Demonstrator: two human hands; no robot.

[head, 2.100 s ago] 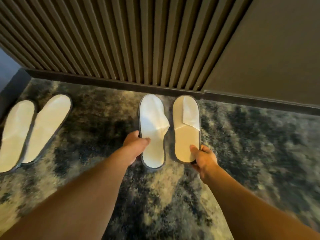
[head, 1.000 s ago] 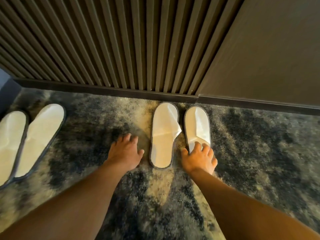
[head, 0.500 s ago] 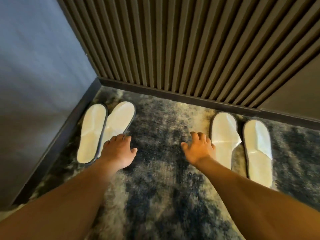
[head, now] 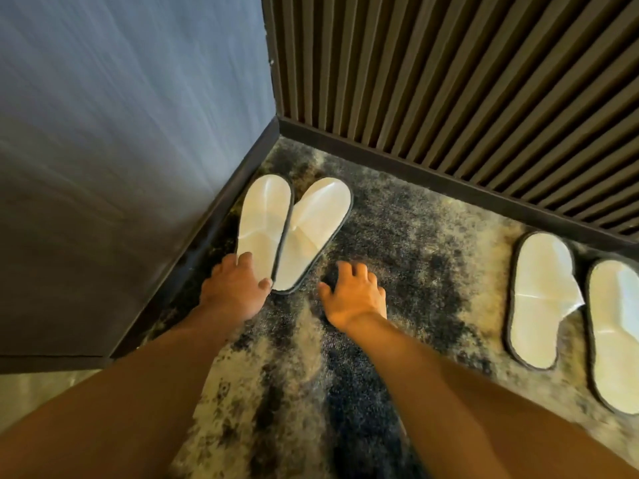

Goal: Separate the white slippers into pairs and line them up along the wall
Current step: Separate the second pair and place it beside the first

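Where the two walls meet: a pair of white slippers is seen in the corner, with a second pair further to the right.
Corner pair, left slipper (head: 263, 221): it is laid close beside the dark baseboard (head: 214, 216) of the blue-grey wall (head: 121, 115), toe toward the slatted wall (head: 449, 70).
Corner pair, right slipper (head: 313, 233): it is angled outward at the toe, so that a V is formed; the heels are touching, and its heel seems to lie slightly over the other's edge.
Second pair, nearer slipper (head: 539, 299): it is set on the carpet (head: 397, 236) with its toe near the slatted wall's baseboard; one corner of its upper flap is turned out to the right.
Second pair, outer slipper (head: 615, 333): it is placed just beside the first, roughly parallel, and is partly cut off by the frame edge.
Left hand (head: 237, 288): it is laid palm down on the heel of the corner pair's left slipper, fingers loosely spread, nothing pinched; the thumb is seen at the touching heels.
Right hand (head: 352, 295): it is held over bare carpet, just right of the corner pair, fingers curled and parted, nothing gripped.
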